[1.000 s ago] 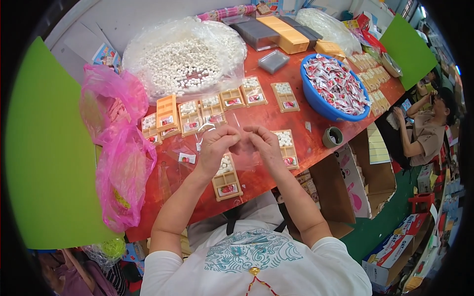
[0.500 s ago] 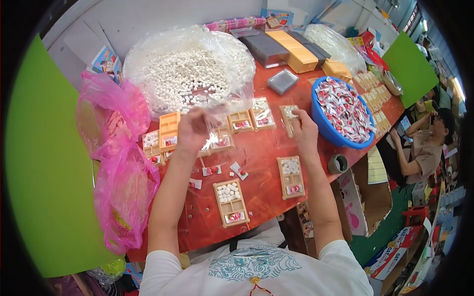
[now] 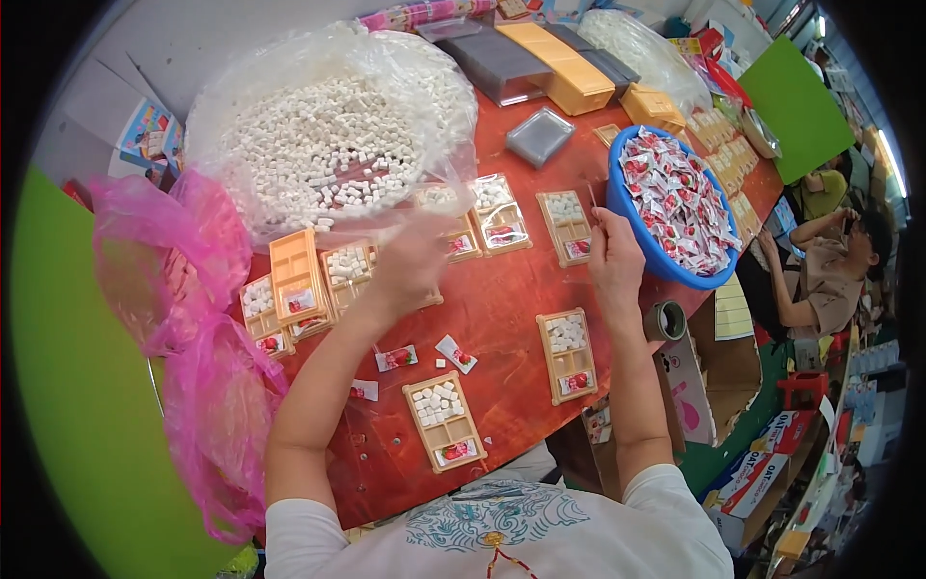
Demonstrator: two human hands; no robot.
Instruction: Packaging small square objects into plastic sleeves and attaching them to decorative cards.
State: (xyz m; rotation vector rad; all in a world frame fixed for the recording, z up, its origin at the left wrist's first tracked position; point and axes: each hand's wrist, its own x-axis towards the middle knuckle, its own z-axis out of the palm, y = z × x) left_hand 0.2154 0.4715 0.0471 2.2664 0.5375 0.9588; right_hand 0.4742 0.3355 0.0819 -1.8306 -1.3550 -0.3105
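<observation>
My left hand (image 3: 415,265) is smeared by motion over a row of tan compartment trays below the bag of white cubes; its fingers cannot be made out. My right hand (image 3: 615,253), beside the blue basin (image 3: 617,214), pinches something thin, seen edge-on and too small to name. Just left of it lies a tan tray (image 3: 565,230) with white cubes and a red-and-white sachet. Two similar trays, one near the front (image 3: 446,423) and one farther right (image 3: 568,357), hold cubes and a sachet each. A tray under a shiny clear cover (image 3: 501,214) lies between my hands.
A large clear bag of white cubes (image 3: 318,145) covers the back left. Red-and-white sachets fill the basin. Pink plastic bags (image 3: 207,367) hang at the left edge. Stacked dark and orange trays (image 3: 579,79) stand behind. A tape roll (image 3: 666,321) is near the right edge; another person (image 3: 820,280) sits beyond.
My right hand has left the tray by the basin and now pinches a thin thing. The left hand, earlier by a shiny clear piece, has moved slightly right. The view has shifted.
</observation>
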